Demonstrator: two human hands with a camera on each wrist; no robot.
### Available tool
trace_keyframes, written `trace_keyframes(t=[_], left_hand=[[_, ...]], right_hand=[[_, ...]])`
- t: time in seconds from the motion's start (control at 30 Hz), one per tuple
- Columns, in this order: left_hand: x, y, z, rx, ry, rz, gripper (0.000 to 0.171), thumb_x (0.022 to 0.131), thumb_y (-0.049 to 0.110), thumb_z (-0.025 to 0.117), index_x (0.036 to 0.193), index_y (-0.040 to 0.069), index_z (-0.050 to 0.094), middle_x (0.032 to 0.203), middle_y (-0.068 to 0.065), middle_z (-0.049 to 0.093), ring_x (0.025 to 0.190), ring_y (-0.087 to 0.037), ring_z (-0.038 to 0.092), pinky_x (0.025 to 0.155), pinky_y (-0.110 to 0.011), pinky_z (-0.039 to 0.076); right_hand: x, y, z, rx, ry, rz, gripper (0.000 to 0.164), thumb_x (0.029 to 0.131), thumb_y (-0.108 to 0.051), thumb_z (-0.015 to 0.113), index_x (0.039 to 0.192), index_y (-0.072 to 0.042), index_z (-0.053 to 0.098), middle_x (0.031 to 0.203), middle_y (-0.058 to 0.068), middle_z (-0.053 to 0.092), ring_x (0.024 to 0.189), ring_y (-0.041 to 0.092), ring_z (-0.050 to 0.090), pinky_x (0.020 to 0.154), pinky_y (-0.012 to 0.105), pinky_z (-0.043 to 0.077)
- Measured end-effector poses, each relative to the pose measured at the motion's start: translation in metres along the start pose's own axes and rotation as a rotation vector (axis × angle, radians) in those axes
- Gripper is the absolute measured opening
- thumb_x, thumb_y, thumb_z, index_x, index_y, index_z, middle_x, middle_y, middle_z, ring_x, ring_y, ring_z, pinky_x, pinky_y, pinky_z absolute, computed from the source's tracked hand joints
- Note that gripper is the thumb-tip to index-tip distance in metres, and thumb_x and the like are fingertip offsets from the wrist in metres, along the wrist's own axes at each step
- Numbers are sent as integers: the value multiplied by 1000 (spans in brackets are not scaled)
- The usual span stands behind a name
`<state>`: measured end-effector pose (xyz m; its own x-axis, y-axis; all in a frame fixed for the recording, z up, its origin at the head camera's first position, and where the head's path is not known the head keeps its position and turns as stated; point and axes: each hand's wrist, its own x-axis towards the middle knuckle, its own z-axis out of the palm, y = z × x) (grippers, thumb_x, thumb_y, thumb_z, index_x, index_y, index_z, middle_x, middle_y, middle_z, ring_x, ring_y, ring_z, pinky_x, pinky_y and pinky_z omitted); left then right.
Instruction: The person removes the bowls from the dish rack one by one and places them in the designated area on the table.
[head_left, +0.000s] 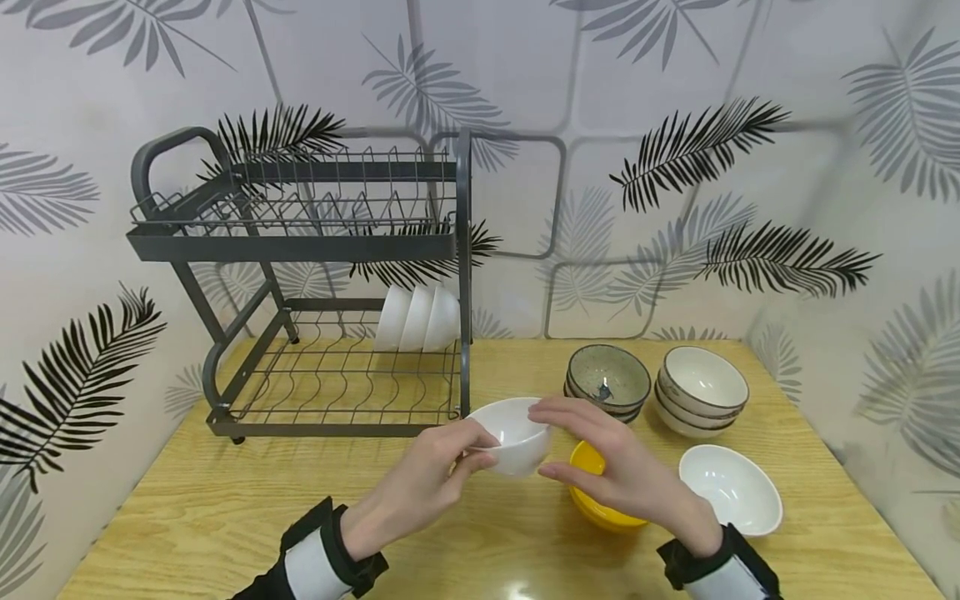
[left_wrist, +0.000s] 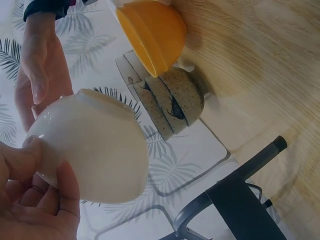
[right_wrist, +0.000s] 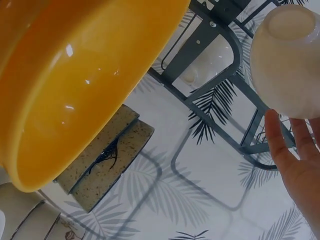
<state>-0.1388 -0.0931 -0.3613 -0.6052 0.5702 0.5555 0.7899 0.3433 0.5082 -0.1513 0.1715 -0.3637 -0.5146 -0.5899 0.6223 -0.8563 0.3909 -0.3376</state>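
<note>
My left hand (head_left: 429,472) pinches the near left rim of a white bowl (head_left: 517,454), thumb outside and fingers over the edge inside. The bowl is raised above the table in front of the dish rack. In the left wrist view its rounded underside and foot ring (left_wrist: 107,102) show. My right hand (head_left: 611,462) is at the bowl's right side, fingers spread and fairly straight. Its fingertips (right_wrist: 272,120) come right up to the rim in the right wrist view. Below the right hand stands a yellow bowl (head_left: 607,510), partly hidden by it.
A dark two-tier dish rack (head_left: 300,247) stands at the back left, with white bowls (head_left: 416,319) on edge in its lower tier. Stacked speckled bowls (head_left: 609,375), stacked cream bowls (head_left: 705,382) and a white dish (head_left: 731,490) stand on the wooden table (head_left: 225,517) at right.
</note>
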Motion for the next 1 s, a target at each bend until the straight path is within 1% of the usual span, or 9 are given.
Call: trace_keyframes(t=[0.1,0.23,0.33,0.53,0.6,0.67,0.73,0.83,1.0], left_hand=[[1,0,2,8,-13,24,6,93,3,66,99,4,66,92,-4,70,77,-4,57,66,-14,51],[2,0,5,27,-31,53,6,94,4,66,100,5,65,93,-3,71,77,-5,57,67,-13,51],[2,0,7,30,-51,54,5,95,5,65,100,6,65,94,-3,71,77,-4,57,68,-12,51],[1,-1,9,79,-91,82,6,95,8,66,101,8,68,94,-2,72,78,-3,59,70,-10,51],[1,-1,9,104,-100,91,10,95,11,67,105,9,69,98,-1,73,81,-4,63,74,-13,53],[0,-1,9,119,-106,81,18,96,14,67,114,9,68,109,-3,73,93,-9,68,84,-20,57],[-1,0,9,118,-111,48,28,97,18,67,124,10,65,125,-6,70,111,-17,68,96,-30,58],[-4,-1,7,124,-108,-11,42,97,22,67,136,11,59,146,-9,57,136,-26,56,110,-43,51],[-10,-3,2,153,-120,-59,46,98,24,66,141,11,55,154,-8,50,144,-29,47,113,-50,47]], right_hand=[[3,0,2,-13,11,-57,46,85,-15,81,127,-6,65,125,5,67,116,21,63,105,20,49],[5,-1,4,-19,15,-116,33,87,-16,79,117,-7,69,110,3,72,101,15,66,94,19,53],[4,-3,5,-16,-5,-120,27,85,-13,81,110,-10,72,101,-1,73,92,11,66,87,16,53],[2,-1,7,-38,16,-209,7,91,-18,74,95,-12,74,86,-4,72,78,8,63,74,17,50],[0,-1,8,-62,41,-234,11,94,-22,70,91,-12,74,83,-5,71,75,8,62,73,19,50],[-4,0,7,-80,58,-231,16,96,-25,67,88,-12,73,81,-5,70,73,7,61,72,19,48],[-8,0,6,-96,80,-225,25,98,-30,61,86,-12,73,80,-6,70,73,7,60,72,19,46],[-17,2,1,-95,97,-209,30,101,-32,56,86,-12,73,80,-7,69,74,8,59,74,19,45],[-34,8,-12,-72,136,-165,26,101,-29,59,86,-12,72,81,-6,69,77,9,59,79,19,48]])
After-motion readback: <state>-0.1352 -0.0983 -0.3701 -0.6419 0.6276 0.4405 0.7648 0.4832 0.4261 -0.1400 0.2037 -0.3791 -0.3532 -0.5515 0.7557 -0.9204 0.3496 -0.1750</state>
